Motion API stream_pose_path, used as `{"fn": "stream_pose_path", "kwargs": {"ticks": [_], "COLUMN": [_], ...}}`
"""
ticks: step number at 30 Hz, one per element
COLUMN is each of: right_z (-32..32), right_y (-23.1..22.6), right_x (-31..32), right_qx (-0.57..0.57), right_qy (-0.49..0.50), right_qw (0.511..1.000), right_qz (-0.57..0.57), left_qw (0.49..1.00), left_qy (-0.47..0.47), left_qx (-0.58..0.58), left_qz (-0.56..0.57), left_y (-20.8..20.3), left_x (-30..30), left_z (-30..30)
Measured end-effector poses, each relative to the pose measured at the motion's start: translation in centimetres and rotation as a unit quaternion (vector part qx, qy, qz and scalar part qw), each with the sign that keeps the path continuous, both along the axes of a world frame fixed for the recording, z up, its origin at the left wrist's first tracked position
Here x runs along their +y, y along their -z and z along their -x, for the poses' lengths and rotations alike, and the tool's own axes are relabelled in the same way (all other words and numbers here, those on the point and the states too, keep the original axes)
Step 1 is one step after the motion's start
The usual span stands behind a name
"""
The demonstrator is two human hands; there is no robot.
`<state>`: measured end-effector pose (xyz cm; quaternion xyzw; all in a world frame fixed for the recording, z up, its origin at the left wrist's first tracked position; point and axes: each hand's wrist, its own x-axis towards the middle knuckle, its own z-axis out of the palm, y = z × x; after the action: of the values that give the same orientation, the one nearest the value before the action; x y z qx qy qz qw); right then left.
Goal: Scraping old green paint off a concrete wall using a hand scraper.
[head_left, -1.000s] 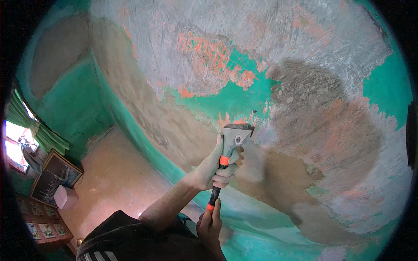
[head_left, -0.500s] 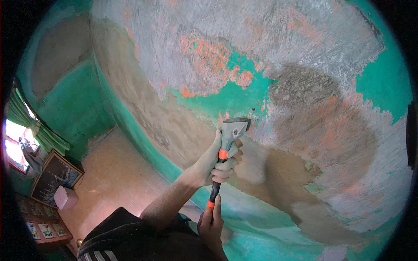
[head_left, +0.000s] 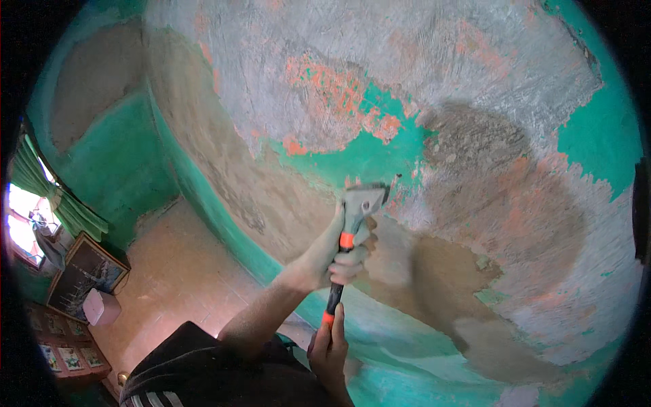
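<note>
I grip a long-handled wall scraper point(head_left: 365, 206) with both hands. It has a grey head, a wide dark blade and a black handle with orange bands. My left hand point(head_left: 349, 261) is wrapped round the upper handle just below the head, its thumb lying along the side. Lower down, my right hand point(head_left: 329, 346) closes on the handle's end by an orange band. The blade is at the lower edge of a green paint patch point(head_left: 380, 152) on the wall point(head_left: 475, 41); whether it touches cannot be told. Grey plaster and orange paint traces surround the patch.
A tiled floor point(head_left: 176, 264) lies to the left below the wall. Beyond it are a green curtain point(head_left: 71, 207) at a bright window, a dark framed board point(head_left: 81, 278), a pink bin point(head_left: 102, 308) and a reddish-brown cabinet point(head_left: 68, 346). A small dark hole point(head_left: 398, 176) marks the wall near the blade.
The scraper head and both hands keep nearly the same place in the picture, while the wall behind has shifted slightly right. The blade now looks a little blurred. Both grips are unchanged.
</note>
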<state>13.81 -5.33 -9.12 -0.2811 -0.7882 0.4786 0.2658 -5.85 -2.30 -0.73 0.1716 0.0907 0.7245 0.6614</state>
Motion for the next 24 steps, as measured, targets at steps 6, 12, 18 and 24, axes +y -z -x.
{"fn": "stream_pose_path", "kwargs": {"ticks": [6,12,18,24], "right_z": [1.2,1.3,1.1,2.6], "right_y": [-1.7,-2.2,0.4,-1.5], "right_x": [0.5,0.0,-0.6,-0.2], "right_qx": [0.012,0.018,0.014,0.008], "right_qy": [-0.028,-0.040,-0.027,-0.071], "right_qw": [0.997,0.999,0.998,0.997], "right_qz": [-0.067,0.029,0.053,0.031], "left_qw": [0.996,1.000,0.996,0.999], "left_qy": [0.023,0.010,-0.006,-0.016], "left_qx": [-0.047,0.008,0.008,0.042], "left_qz": [-0.073,-0.003,0.092,0.005], "left_y": [-0.9,-0.7,-1.4,-2.4], "left_x": [-0.1,-0.3,-0.5,-0.9], "left_z": [1.4,1.1,0.9,2.9]}}
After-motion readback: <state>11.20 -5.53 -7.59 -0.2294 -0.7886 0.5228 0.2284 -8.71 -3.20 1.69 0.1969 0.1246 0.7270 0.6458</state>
